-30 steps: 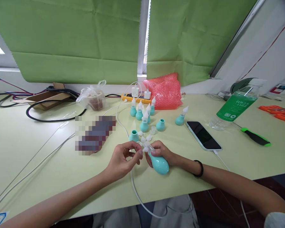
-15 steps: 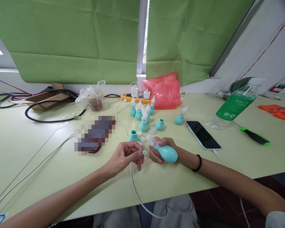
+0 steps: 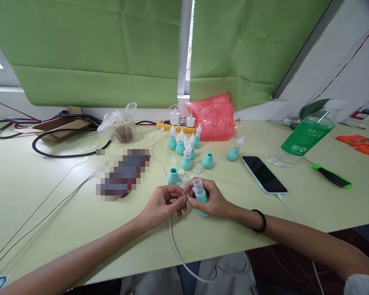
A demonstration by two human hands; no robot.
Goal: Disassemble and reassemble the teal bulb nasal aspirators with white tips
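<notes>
Right hand [image 3: 211, 198]: fingers wrapped round turquoise bulb [image 3: 202, 197], clear neck [image 3: 197, 184] up. Left hand [image 3: 162, 207]: fingers pinched narrow on small translucent piece [image 3: 187, 196], mostly hidden, beside right hand's fingers. On table [image 3: 141, 256], open-topped bulb [image 3: 208, 162] at twelve o'clock from held bulb, phone [image 3: 264, 175] at two.

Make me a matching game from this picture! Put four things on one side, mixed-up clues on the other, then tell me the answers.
Things
1. bubble-wrap bag
2. right hand
3. dark-screened smartphone
4. power strip

Clues
A. has a white cable plugged into its near end
B. yellow-orange, with two white chargers plugged in
C. pinkish red
D. holding a teal squeeze bulb

Answers: 1-C, 2-D, 3-A, 4-B
</notes>
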